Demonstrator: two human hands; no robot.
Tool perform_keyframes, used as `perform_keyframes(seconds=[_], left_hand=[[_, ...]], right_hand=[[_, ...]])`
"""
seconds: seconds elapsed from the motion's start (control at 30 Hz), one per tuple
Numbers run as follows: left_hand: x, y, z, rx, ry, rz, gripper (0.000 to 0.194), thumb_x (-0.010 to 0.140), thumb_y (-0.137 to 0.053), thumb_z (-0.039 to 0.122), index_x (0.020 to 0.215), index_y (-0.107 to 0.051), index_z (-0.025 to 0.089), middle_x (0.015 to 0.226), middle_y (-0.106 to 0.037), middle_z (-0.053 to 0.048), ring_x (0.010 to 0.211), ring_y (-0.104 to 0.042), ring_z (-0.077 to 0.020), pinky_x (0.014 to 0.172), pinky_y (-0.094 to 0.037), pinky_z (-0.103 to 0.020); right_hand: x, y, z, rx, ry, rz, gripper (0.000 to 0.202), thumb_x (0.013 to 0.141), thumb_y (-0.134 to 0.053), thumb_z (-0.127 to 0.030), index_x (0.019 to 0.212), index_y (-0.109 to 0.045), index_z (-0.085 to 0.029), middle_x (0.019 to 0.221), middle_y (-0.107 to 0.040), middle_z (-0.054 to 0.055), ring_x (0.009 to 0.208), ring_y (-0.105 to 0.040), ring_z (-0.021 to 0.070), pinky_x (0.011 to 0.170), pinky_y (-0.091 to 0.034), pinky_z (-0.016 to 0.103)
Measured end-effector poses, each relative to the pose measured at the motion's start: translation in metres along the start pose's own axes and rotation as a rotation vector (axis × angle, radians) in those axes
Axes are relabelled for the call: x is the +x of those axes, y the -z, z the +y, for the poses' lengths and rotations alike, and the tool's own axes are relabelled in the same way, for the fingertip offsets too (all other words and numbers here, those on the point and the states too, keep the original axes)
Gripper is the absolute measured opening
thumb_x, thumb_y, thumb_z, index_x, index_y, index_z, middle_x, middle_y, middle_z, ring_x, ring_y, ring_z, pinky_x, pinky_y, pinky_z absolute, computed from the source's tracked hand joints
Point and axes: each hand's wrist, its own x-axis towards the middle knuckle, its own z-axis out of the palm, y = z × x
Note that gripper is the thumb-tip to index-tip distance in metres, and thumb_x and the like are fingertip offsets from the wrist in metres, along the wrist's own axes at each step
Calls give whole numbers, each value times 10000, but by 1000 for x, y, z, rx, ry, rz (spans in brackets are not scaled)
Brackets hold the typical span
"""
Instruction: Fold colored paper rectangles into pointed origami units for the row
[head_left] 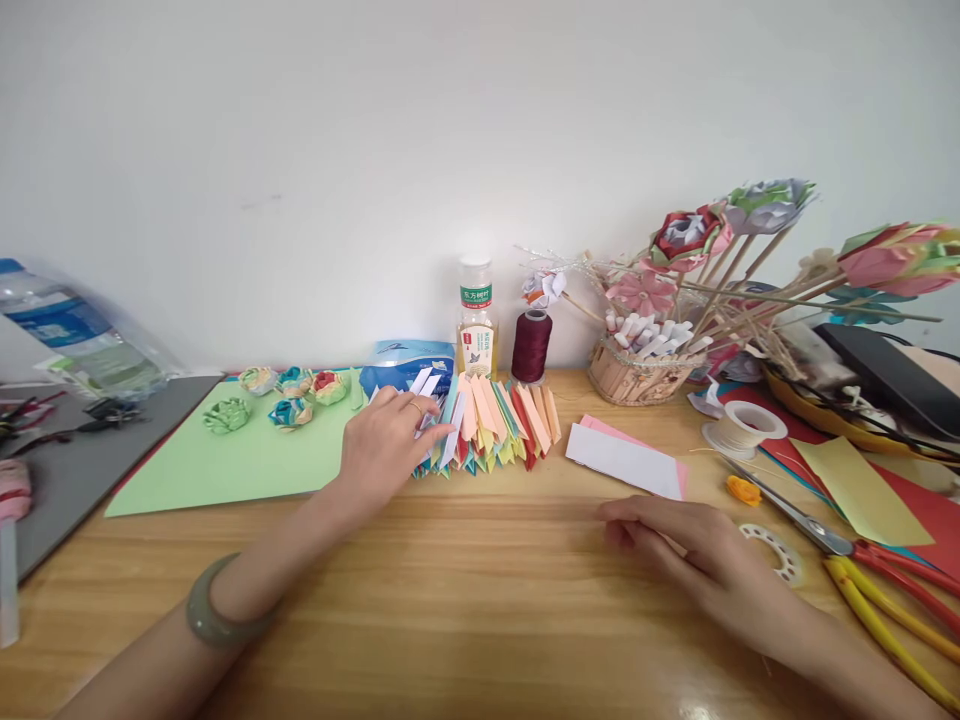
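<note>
My left hand (386,440) reaches to the left end of a row of folded paper pieces (499,425) in white, pink, yellow, red, green and blue. Its thumb and fingers close around white folded paper (426,384) there; the exact grip is partly hidden. My right hand (697,560) hovers over the wooden table, its fingers loosely bent, slightly blurred, with nothing visible in them. Just beyond it lies a white paper strip (622,460) on top of a pink one (681,468).
Paper rosettes (291,412) lie on a green sheet (217,470) at left. A bottle (477,320) and a maroon thread spool (532,345) stand by the wall. To the right are a basket (645,378) with paper flowers, white thread (744,430), scissors (825,530) and yellow-handled pliers (874,620).
</note>
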Motion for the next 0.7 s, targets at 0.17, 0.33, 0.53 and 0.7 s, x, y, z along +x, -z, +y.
perform_keyframes(seconds=[0.17, 0.33, 0.53, 0.7], left_hand=[[4, 5, -5, -53, -38, 138, 212, 909, -504, 259, 818, -680, 181, 669, -629, -14, 668, -506, -183, 585, -389, -282], [5, 8, 0, -225, -207, 222, 134, 860, -520, 124, 856, -653, 141, 888, -648, -84, 876, -542, -217, 755, -476, -347], [-2, 15, 29, -443, -548, 174, 106, 826, -527, 48, 846, -620, 95, 814, -668, -82, 854, -588, -203, 762, -524, -327], [-13, 13, 46, -479, -641, 119, 130, 841, -522, 61, 773, -613, 126, 694, -665, -21, 678, -610, -147, 644, -526, -266]], right_hand=[[2, 6, 23, -253, -70, 300, 286, 919, -378, -322, 1032, -604, -188, 857, -697, 58, 730, -662, 196, 619, -523, 315], [6, 1, 43, -723, -25, 195, 370, 902, -407, -344, 1153, -569, -125, 1127, -640, 145, 992, -608, 304, 775, -497, 438], [3, -8, 44, -772, -117, 109, 309, 802, -386, -96, 993, -625, -142, 924, -709, 110, 744, -670, 243, 538, -456, 305], [3, -4, 47, -766, -328, 230, 227, 870, -421, -287, 863, -631, -199, 658, -695, 56, 550, -640, 242, 407, -297, 261]])
